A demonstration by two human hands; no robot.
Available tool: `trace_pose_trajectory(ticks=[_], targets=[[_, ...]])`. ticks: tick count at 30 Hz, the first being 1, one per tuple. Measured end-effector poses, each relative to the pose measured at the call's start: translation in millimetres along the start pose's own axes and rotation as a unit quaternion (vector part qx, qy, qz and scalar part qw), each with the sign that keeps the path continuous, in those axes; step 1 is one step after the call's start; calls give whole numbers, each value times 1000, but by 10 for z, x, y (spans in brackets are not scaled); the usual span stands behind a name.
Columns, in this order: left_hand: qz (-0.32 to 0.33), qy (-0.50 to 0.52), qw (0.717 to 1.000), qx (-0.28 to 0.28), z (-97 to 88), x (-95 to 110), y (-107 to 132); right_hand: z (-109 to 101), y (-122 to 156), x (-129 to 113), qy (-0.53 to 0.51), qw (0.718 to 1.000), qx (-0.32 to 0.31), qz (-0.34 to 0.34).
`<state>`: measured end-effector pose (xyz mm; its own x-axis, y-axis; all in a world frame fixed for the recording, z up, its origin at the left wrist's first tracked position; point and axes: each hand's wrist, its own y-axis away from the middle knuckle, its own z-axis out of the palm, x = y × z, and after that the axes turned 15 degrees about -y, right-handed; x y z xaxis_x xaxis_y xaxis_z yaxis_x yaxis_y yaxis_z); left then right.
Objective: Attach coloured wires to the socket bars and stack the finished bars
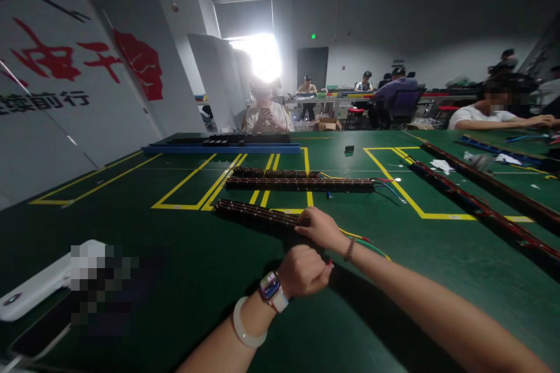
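A long dark strip (254, 211) studded with small parts lies across the green table (184, 280) in front of me. My right hand (319, 227) rests closed over its near end, where coloured wires (367, 243) trail out. My left hand (304, 271), with a watch and a pale bangle on the wrist, is curled into a fist just below the strip's end; whatever it holds is hidden. Two more dark strips (301, 183) lie parallel farther back.
A white device (39, 285) and a phone lie at the left near edge. A blue tray (223, 145) of black parts sits at the far side. More long strips (481, 207) run along the right. Several people sit behind the table.
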<state>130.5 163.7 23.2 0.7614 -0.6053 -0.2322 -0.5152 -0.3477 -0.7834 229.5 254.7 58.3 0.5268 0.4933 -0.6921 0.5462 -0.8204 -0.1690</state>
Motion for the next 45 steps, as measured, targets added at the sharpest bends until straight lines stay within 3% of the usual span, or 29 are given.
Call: trace_pose_trajectory(ticks=[5, 8, 13, 17, 20, 23, 26, 29, 33, 38, 41, 45], targets=[[-26, 11, 1000, 5, -11, 6, 2, 357, -154, -54, -6, 999, -34, -37], [-32, 24, 999, -16, -24, 4, -2, 379, -210, -100, -23, 994, -54, -88], [-61, 67, 989, -117, -30, 0, -12, -42, -175, 48, -90, 987, -8, -130], [-153, 173, 952, -198, -44, 21, -54, -419, -10, 404, -94, 993, -51, -47], [-269, 308, 876, -256, -49, 51, -103, -530, 143, 618, -140, 979, -148, 27], [-395, 443, 743, -309, -26, 79, -150, -519, 226, 712, -189, 959, -208, 40], [-464, 543, 610, -344, 11, 86, -172, -468, 215, 742, -208, 950, -232, 38], [-506, 586, 522, -358, 32, 73, -163, -436, 183, 734, -227, 944, -235, 41], [-556, 627, 451, -307, 25, 71, -157, -452, 232, 589, -184, 965, -185, 36], [-590, 681, 385, -201, 38, 105, -190, -439, 390, 267, 37, 993, -111, -11], [-607, 694, 365, -132, 82, 115, -162, -327, 471, 129, 168, 977, -109, -68], [-649, 658, 368, -105, 140, 114, -91, -153, 561, 23, 250, 952, -107, -144]])
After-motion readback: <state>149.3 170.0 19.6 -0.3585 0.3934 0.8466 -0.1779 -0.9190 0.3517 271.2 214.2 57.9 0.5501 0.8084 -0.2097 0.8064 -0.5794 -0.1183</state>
